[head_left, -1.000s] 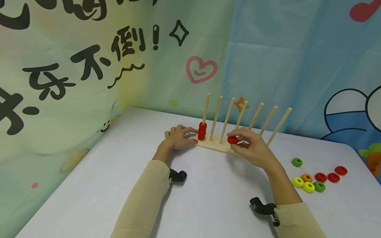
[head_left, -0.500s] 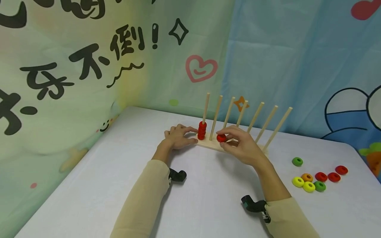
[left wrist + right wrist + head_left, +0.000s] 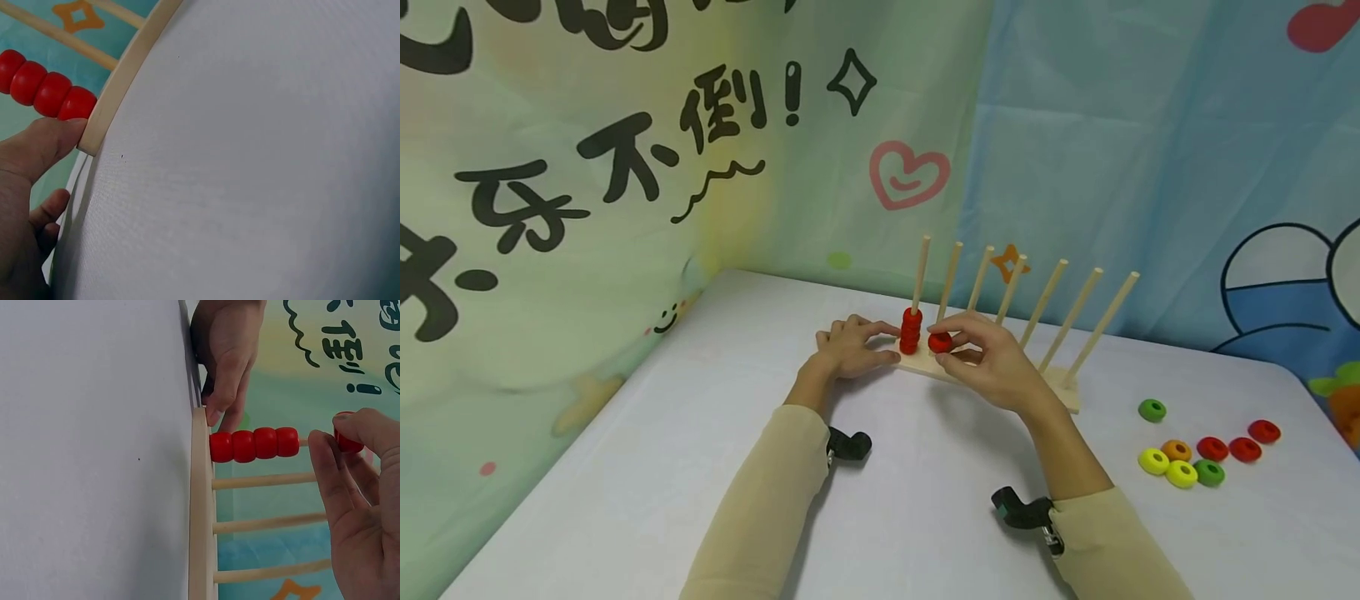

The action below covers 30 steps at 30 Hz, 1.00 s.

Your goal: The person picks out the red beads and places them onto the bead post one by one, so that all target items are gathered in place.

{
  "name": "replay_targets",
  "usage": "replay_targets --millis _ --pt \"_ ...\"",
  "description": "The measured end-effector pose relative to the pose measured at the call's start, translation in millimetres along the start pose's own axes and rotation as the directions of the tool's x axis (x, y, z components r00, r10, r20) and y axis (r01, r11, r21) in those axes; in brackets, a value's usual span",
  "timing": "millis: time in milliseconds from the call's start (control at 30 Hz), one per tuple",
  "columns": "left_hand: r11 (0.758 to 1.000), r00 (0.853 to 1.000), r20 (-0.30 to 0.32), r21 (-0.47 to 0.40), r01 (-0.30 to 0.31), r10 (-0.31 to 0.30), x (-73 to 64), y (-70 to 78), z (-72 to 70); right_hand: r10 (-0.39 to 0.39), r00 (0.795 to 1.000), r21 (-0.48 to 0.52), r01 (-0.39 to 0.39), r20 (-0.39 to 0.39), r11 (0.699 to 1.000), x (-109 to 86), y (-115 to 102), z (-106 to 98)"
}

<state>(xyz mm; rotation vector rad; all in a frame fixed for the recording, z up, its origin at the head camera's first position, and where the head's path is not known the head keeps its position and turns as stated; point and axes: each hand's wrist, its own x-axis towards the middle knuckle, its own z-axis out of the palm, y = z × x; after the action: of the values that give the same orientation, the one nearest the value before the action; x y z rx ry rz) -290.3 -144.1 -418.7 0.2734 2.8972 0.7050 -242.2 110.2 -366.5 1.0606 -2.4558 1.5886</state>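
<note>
A wooden peg rack (image 3: 920, 364) with a row of upright pegs stands on the white table. Several red beads (image 3: 910, 332) are stacked on its leftmost peg. My left hand (image 3: 852, 346) holds the left end of the base, thumb (image 3: 59, 134) against it beside the lowest bead. Between thumb and fingertips my right hand (image 3: 1000, 362) pinches one red bead (image 3: 939, 342). That bead is above the base, just right of the stack in the head view. In the right wrist view, the pinched bead (image 3: 349, 432) is near the upper part of the stacked peg. The other pegs carry no beads.
Loose beads lie on the table to the right: red ones (image 3: 1213, 448), green (image 3: 1152, 410), yellow (image 3: 1153, 461) and orange (image 3: 1177, 451). A printed cloth backdrop (image 3: 880, 108) rises behind the table. A black wrist device (image 3: 1022, 508) sits at the right sleeve.
My right hand has moved left along the pegs with the red bead, from about the middle of the rack towards the stacked peg. My left hand has stayed put.
</note>
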Motion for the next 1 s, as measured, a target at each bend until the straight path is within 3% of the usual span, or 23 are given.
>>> replay_targets --millis 300,533,700,1000 --pt "1.0 1.0 -0.001 -0.011 0.009 -0.009 0.1 1.2 1.3 -0.049 0.999 0.018 0.049 -0.022 0.999 7.1 0 8" --pt "1.0 1.0 0.008 -0.016 0.012 -0.012 0.4 -0.2 -0.1 -0.118 0.992 -0.035 0.116 -0.051 0.993 23.1 -5 9" --pt "1.0 1.0 0.004 -0.019 0.001 -0.001 0.2 -0.2 -1.9 -0.122 0.99 -0.026 0.121 -0.073 0.992 30.3 -11 8" --pt "1.0 1.0 0.001 -0.016 -0.004 0.004 -0.9 -0.6 -0.4 -0.106 0.967 -0.03 0.102 -0.232 0.994 41.8 -19 15"
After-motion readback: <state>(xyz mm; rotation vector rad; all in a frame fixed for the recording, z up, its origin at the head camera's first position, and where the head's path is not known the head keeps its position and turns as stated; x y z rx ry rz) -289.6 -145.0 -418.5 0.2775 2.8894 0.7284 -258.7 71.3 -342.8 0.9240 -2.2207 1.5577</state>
